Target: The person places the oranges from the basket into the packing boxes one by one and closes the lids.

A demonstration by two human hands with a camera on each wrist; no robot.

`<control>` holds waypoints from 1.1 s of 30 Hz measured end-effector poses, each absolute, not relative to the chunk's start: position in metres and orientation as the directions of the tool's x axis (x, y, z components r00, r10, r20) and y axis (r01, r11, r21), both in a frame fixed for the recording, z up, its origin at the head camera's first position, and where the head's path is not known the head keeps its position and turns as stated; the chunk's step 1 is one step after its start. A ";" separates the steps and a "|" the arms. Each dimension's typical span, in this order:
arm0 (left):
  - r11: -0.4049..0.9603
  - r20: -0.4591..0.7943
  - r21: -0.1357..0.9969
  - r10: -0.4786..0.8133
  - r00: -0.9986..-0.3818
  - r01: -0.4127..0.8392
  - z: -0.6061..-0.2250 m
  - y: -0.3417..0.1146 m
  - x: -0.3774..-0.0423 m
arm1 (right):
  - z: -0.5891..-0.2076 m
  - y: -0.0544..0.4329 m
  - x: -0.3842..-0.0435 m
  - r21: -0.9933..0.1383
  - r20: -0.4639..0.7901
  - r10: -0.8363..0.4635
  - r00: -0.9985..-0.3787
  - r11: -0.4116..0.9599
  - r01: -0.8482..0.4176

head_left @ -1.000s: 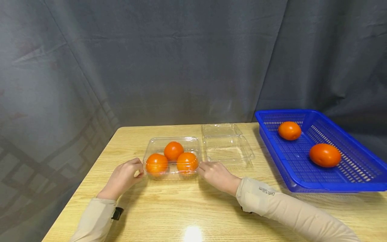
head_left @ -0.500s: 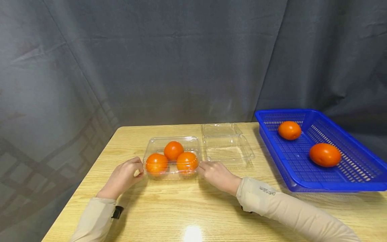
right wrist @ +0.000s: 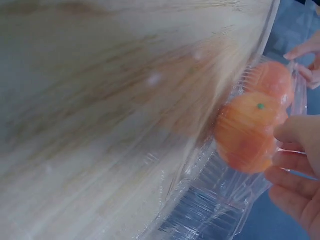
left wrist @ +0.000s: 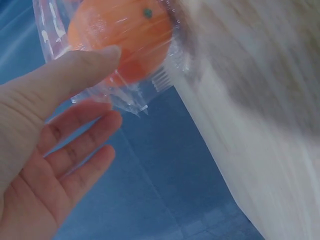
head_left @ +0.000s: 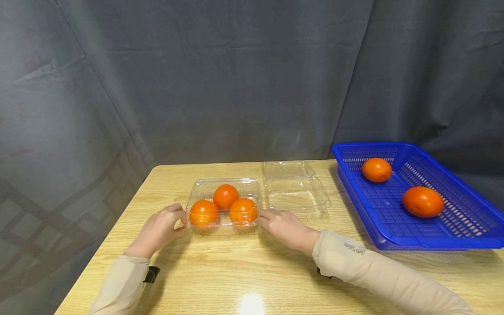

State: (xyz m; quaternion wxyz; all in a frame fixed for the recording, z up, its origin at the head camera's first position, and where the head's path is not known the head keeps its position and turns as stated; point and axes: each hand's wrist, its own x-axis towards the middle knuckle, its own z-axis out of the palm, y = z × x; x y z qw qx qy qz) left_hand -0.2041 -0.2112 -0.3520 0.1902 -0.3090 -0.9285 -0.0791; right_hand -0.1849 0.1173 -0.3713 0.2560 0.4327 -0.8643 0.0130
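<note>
A clear plastic clamshell box (head_left: 220, 229) stands on the table, its lid down over three oranges (head_left: 244, 211). At its front left corner, my left hand (head_left: 159, 229) pinches the plastic edge between thumb and forefinger. The left wrist view shows that thumb (left wrist: 75, 75) lying over the corner, with the other fingers loosely spread. My right hand (head_left: 285, 229) pinches the front right corner, thumb and forefinger close beside an orange (right wrist: 245, 135) inside the box in the right wrist view.
Behind and right of the box, a second clear clamshell (head_left: 295, 192) lies unfolded with nothing in it. A blue plastic basket (head_left: 362, 210) on the right holds two more oranges (head_left: 423, 202). The wooden table (head_left: 220, 275) ends at a grey curtain (head_left: 236, 87).
My right wrist and sleeve have shifted slightly to the right, with the fingertips still at the box corner. The box and oranges have stayed in place.
</note>
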 end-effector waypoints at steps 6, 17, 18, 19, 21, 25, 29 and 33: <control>0.802 0.369 0.031 0.545 -0.752 0.596 -0.350 -0.211 -0.204 | -0.370 0.118 -0.185 0.146 0.458 -0.734 -0.501 0.618 -0.772; 0.819 0.290 0.085 0.525 -0.800 0.568 -0.334 -0.208 -0.201 | -0.361 0.122 -0.181 0.066 0.363 -0.742 -0.563 0.623 -0.779; 0.826 0.284 0.093 0.514 -0.810 0.556 -0.332 -0.207 -0.201 | -0.360 0.123 -0.180 0.046 0.349 -0.743 -0.571 0.622 -0.782; 0.833 0.280 0.097 0.502 -0.818 0.544 -0.330 -0.206 -0.200 | -0.359 0.124 -0.180 0.022 0.335 -0.743 -0.579 0.621 -0.784; 0.844 0.292 0.095 0.484 -0.825 0.528 -0.325 -0.201 -0.199 | -0.357 0.126 -0.178 -0.033 0.312 -0.740 -0.596 0.618 -0.785; 0.853 0.343 0.062 0.469 -0.814 0.518 -0.316 -0.185 -0.197 | -0.353 0.132 -0.176 -0.082 0.284 -0.739 -0.611 0.616 -0.784; 0.829 0.397 0.036 0.501 -0.769 0.558 -0.311 -0.164 -0.196 | -0.350 0.141 -0.172 -0.052 0.265 -0.744 -0.614 0.625 -0.779; 0.799 0.443 0.005 0.538 -0.717 0.602 -0.308 -0.140 -0.195 | -0.344 0.156 -0.168 -0.057 0.233 -0.731 -0.641 0.647 -0.760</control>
